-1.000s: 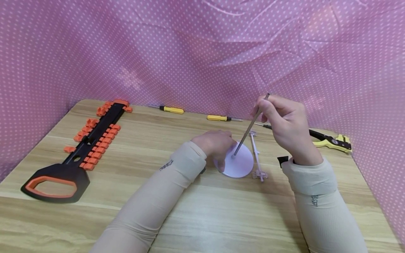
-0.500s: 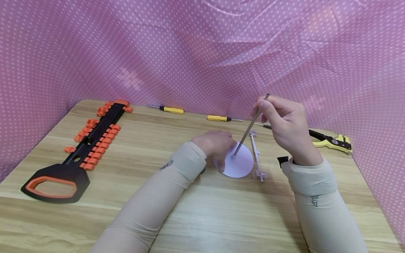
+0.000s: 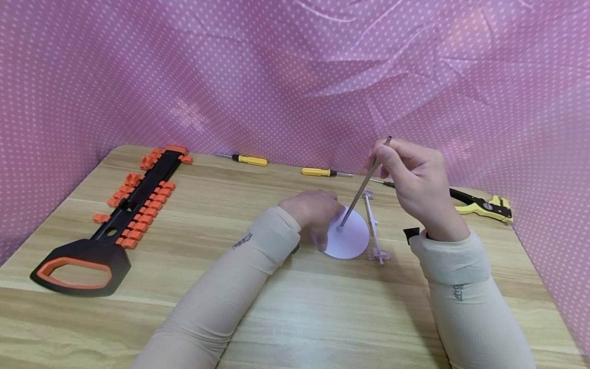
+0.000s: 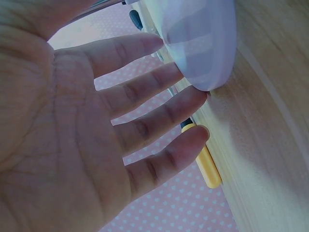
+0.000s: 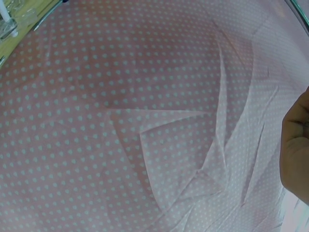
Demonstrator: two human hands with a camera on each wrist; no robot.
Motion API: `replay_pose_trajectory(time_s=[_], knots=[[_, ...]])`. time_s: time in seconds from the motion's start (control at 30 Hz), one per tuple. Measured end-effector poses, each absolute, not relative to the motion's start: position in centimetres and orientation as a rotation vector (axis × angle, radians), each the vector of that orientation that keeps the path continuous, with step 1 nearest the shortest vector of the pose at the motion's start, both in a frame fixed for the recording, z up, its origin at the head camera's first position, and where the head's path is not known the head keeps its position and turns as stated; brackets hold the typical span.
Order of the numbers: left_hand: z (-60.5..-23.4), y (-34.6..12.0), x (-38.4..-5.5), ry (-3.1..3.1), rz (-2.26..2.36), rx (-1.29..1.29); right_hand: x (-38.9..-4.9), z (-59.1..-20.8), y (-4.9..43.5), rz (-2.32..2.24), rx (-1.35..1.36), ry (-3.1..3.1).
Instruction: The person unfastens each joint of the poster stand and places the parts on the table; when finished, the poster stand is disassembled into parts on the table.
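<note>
A round white base (image 3: pixel 349 242) rests on the table, and a thin metal rod (image 3: pixel 361 193) leans up from its middle. My left hand (image 3: pixel 313 211) holds the base by its left rim, thumb on the near side and fingers on the far side. In the left wrist view, fingertips touch the edge of the white base (image 4: pixel 215 43). Between thumb and fingers, my right hand (image 3: pixel 418 180) pinches the rod near its upper end. Only part of the right hand (image 5: pixel 295 154) shows in the right wrist view.
Right of the base lies a slim white bar (image 3: pixel 373 225) with clear clips. Two yellow screwdrivers (image 3: pixel 251 160) lie along the back edge, and a yellow-black plier-like tool (image 3: pixel 490 206) at the right. A black rack with orange clips (image 3: pixel 152 184) occupies the left side. Pink dotted cloth (image 3: pixel 276 77) hangs behind.
</note>
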State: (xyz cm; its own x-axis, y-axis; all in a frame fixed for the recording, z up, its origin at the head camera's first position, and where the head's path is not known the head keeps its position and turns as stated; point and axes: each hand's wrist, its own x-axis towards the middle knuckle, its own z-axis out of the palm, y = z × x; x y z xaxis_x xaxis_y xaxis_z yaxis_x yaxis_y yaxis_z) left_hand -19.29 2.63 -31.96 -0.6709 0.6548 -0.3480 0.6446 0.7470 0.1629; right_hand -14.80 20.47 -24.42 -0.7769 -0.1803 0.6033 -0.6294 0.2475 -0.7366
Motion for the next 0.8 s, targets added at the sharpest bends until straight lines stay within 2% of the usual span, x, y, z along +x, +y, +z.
replay_pose_trajectory(time_s=[0.8], knots=[[-31.79, 2.55, -19.0, 2.557, 0.048, 0.974, -15.11, -24.48, 20.95, 1.424, 0.714, -2.082]])
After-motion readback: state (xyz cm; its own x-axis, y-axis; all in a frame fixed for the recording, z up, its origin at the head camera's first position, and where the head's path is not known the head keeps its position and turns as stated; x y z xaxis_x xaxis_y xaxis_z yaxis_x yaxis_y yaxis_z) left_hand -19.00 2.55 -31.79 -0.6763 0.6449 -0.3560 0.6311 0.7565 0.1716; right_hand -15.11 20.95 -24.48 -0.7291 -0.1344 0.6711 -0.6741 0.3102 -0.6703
